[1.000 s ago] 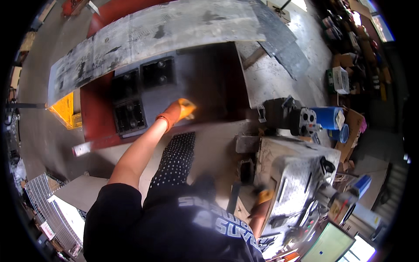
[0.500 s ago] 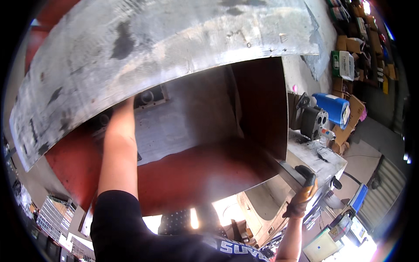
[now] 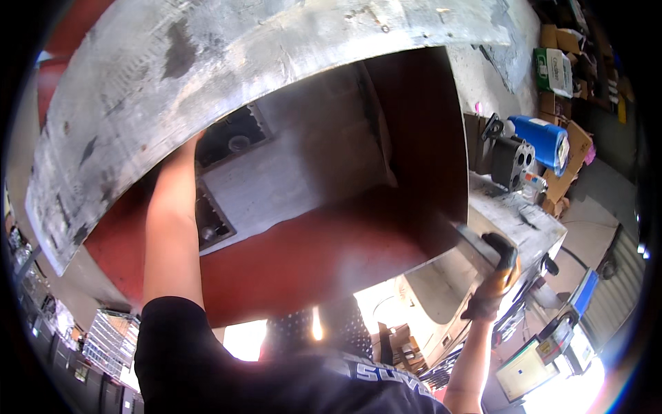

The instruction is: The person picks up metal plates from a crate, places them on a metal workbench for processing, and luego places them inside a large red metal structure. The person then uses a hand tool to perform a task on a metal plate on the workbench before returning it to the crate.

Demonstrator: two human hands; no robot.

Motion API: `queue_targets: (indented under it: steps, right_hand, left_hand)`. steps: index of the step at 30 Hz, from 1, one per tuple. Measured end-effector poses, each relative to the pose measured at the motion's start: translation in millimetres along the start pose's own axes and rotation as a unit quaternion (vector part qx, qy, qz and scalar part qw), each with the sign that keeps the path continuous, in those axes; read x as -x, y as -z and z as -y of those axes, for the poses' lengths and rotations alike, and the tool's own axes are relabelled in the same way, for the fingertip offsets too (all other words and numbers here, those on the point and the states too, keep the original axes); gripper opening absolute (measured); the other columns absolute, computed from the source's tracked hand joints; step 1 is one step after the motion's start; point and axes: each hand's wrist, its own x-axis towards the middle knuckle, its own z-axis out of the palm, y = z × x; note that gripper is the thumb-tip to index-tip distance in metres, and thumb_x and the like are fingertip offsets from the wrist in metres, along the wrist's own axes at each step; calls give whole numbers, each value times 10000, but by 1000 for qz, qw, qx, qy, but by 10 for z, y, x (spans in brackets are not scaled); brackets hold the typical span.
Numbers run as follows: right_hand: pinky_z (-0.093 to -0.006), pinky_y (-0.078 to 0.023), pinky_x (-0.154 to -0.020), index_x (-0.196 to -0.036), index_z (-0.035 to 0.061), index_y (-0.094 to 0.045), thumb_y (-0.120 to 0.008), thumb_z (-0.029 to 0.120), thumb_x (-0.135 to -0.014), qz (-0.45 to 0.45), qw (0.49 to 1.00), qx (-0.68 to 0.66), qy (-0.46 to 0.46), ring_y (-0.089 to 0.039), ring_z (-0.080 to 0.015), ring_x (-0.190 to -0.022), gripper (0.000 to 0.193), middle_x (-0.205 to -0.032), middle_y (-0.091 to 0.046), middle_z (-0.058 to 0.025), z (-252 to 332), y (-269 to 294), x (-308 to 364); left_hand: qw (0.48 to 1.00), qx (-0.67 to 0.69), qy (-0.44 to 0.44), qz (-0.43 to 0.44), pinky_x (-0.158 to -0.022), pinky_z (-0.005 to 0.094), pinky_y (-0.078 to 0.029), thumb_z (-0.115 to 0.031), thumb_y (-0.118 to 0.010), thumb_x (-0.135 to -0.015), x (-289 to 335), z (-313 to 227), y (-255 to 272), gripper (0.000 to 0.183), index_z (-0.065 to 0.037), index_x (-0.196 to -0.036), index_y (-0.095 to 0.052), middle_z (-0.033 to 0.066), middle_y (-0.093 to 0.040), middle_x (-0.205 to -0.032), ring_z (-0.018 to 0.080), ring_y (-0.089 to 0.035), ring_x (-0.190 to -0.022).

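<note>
Cluttered workshop benches lie below a big rust-red steel housing [image 3: 324, 255], seemingly heavy, rigid and sharp-rimmed, its corner gripped by the gloved right hand [image 3: 495, 279], while the left hand's state cannot be told.

Head view looks down, close, perhaps under a metal panel [image 3: 276, 76].

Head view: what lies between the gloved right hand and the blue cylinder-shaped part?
In the head view, a grey workbench top and a dark metal block with round holes lie between the right hand and the blue part.

Red box [image 3: 310, 262], grey scuffed rim [image 3: 207, 76], blue canister [image 3: 545, 141].
</note>
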Motion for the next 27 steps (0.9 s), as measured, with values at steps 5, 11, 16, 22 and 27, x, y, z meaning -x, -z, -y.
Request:
queue_targets:
  steps: [5,11,16,22,27]
  right_hand:
    - [-345,-446,-932,-1151,-22,-559,-467,251,-974,47,979,-195,35,-581,-207,-1011,337,-1102,-615,-129,-331,66,120]
    - [-334,-470,-690,-955,-21,-648,-513,213,-899,-45,980,-194,-17,-559,-175,-749,276,-791,-642,-80,-345,-8,56]
    - [-330,-453,-742,-1089,-29,-589,-507,218,-942,-119,917,-372,81,-548,-183,-831,299,-888,-620,-141,-521,-32,144]
    - [-268,-444,-690,-1061,35,-585,-555,242,-938,22,830,-547,-105,-567,-133,-783,243,-924,-620,-44,-887,-86,1379]
    - [-308,-515,-708,-1239,50,-505,-550,327,-934,222,683,-688,-106,-620,-164,-822,415,-1044,-600,-76,-1017,121,2189]
  left_hand:
    - [978,-75,-108,-164,-787,410,-503,-262,-672,-815,742,-93,509,296,-88,-1052,-641,68,-659,-1061,235,-625,-926]
    - [987,122,-52,86,-790,415,-506,-191,-756,-682,1496,-640,1938,364,-87,-1013,-647,158,-662,-951,341,-637,-902]
    - [894,437,80,66,-730,327,-500,-111,-779,-682,1976,-705,2746,373,-16,-1016,-642,125,-690,-890,225,-652,-779]
    - [631,750,197,15,-812,287,-466,-1,-711,-755,2628,-1097,4130,369,-20,-1113,-621,50,-642,-986,168,-604,-878]
    - [463,840,201,199,-867,327,-425,-159,-670,-809,3043,-1854,4254,261,-75,-1056,-653,43,-609,-1044,171,-565,-966]
